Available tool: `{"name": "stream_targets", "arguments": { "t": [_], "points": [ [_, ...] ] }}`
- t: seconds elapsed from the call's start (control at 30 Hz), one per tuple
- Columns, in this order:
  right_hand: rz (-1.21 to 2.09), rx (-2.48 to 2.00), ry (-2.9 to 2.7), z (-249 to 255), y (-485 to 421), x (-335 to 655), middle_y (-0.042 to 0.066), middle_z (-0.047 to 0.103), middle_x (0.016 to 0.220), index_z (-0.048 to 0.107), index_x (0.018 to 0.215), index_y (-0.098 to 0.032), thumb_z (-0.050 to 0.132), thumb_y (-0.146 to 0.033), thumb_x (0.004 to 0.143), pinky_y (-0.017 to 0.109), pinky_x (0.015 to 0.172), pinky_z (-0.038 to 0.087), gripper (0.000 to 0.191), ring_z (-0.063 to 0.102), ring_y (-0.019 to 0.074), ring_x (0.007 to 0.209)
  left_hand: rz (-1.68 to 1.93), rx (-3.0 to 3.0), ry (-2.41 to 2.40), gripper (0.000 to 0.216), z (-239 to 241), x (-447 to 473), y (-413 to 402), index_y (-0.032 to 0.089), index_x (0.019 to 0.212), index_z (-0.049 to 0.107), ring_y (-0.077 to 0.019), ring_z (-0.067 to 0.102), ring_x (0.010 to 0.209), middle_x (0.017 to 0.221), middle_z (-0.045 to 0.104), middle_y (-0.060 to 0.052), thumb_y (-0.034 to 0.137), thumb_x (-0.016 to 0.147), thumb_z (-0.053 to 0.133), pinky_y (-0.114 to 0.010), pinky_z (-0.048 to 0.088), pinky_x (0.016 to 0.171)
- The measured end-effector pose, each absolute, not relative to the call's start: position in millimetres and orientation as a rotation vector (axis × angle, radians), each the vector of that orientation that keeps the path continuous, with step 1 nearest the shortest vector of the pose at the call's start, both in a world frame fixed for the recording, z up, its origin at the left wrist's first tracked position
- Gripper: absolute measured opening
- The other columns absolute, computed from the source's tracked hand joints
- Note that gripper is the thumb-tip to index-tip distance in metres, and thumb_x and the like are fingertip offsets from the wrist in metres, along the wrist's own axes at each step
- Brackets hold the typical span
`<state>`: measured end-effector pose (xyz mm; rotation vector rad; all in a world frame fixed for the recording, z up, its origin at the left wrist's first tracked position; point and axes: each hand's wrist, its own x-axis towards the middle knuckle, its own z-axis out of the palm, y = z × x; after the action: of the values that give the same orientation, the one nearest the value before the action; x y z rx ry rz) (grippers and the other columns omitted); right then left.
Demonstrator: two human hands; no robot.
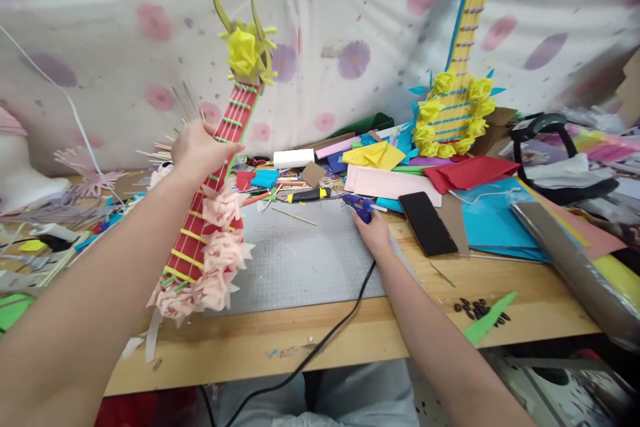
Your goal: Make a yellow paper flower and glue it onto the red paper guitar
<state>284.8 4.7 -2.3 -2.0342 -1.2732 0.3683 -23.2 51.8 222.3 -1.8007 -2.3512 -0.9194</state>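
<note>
My left hand (203, 150) is closed around the neck of a red craft pipa (193, 227), a lute-like model tilted upright over the left of the table. Pale pink paper flowers (223, 253) ring its body, a yellow flower (244, 52) tops its head, and green and yellow strips cross it as frets. In my right hand (374, 232) is a blue glue gun (361, 205), held at the right edge of the grey cutting mat (305, 250). Its black cord (345, 320) runs down over the table's front edge. The fingers of my right hand are partly hidden.
A yellow craft pipa (460, 107) with yellow flowers leans at the back right. Beyond the mat lie a yellow-black utility knife (309, 195) and coloured sheets. To the right are a phone (427, 223), blue sheets (495, 220), dark seeds (477, 308) and a green strip (490, 319).
</note>
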Motion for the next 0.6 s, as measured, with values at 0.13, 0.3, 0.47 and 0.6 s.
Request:
{"name": "stream_targets", "arguments": {
  "t": [0.13, 0.3, 0.47, 0.6],
  "points": [
    [0.389, -2.064, -1.239, -2, 4, 284, 0.014, 0.065, 0.093, 0.059, 0.099, -0.014, 0.046, -0.050, 0.074, 0.036, 0.073, 0.043, 0.045, 0.060, 0.0265, 0.088, -1.146, -1.685, -2.395, 0.070, 221, -33, 70, 0.013, 0.100, 0.050, -0.0252, 0.055, 0.093, 0.105, 0.057, -0.011, 0.061, 0.051, 0.065, -0.038, 0.043, 0.076],
    [0.388, -1.969, -1.240, 0, 4, 282, 0.012, 0.062, 0.099, 0.052, 0.104, -0.016, 0.055, -0.052, 0.067, 0.034, 0.077, 0.042, 0.052, 0.057, 0.0242, 0.091, -1.178, -1.691, -2.463, 0.075, 209, -30, 81, 0.011, 0.101, 0.048, -0.0248, 0.055, 0.090, 0.104, 0.057, -0.012, 0.064, 0.050, 0.065, -0.040, 0.043, 0.073],
    [0.134, -1.897, -1.054, 15, -6, 281, 0.012, 0.056, 0.094, 0.047, 0.096, -0.014, 0.061, -0.055, 0.059, 0.037, 0.081, 0.039, 0.057, 0.051, 0.0244, 0.092, -1.180, -1.683, -2.435, 0.075, 209, -23, 82, 0.014, 0.106, 0.047, -0.0301, 0.053, 0.102, 0.112, 0.054, -0.013, 0.061, 0.051, 0.066, -0.044, 0.041, 0.077],
    [-0.285, -1.637, -0.989, 41, -29, 268, 0.012, 0.049, 0.094, 0.045, 0.089, -0.015, 0.057, -0.052, 0.066, 0.039, 0.085, 0.036, 0.045, 0.046, 0.0227, 0.093, -1.190, -1.753, -2.408, 0.078, 202, -30, 96, 0.014, 0.112, 0.046, -0.0335, 0.046, 0.112, 0.117, 0.052, -0.014, 0.062, 0.053, 0.064, -0.049, 0.037, 0.079]
  ]
}}
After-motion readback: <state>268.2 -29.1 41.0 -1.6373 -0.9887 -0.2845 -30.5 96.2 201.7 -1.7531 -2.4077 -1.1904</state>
